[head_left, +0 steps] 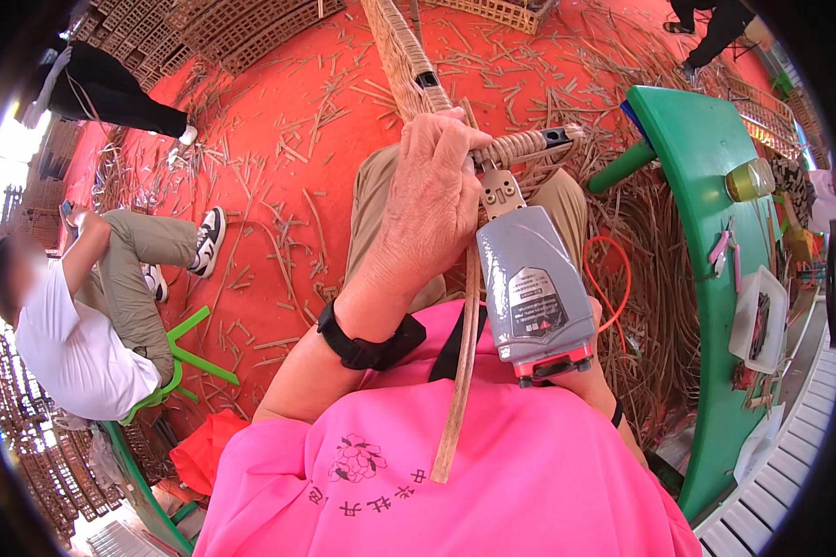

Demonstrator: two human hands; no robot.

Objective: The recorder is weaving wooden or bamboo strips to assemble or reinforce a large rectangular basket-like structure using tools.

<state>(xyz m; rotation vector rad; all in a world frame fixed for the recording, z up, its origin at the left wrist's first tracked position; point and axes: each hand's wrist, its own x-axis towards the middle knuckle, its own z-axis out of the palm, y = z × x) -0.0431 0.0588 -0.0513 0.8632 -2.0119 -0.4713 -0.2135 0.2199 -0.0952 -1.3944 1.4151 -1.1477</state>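
Note:
My left hand (423, 190) closes round the corner of a frame (404, 70) wrapped in woven tan strips, its fingers bent over the joint. From this grip a loose flat tan strip (460, 399) hangs down over my pink top. Just right of the hand, a grey nail gun (536, 278) with a red end has its metal nose (502, 192) against or very close to the wrapped side bar (525, 146). My right hand (582, 379) is behind the tool's body, mostly hidden, and appears to hold it by the handle. The frame lies across my knees.
A green table (706, 148) at right carries a jar (749, 180), pink-handled cutters (720, 251) and a white tray (762, 320). A red hose (625, 269) curves beside the tool. Cut strips litter the red floor (279, 195). A seated person (84, 325) works at left; others stand farther off.

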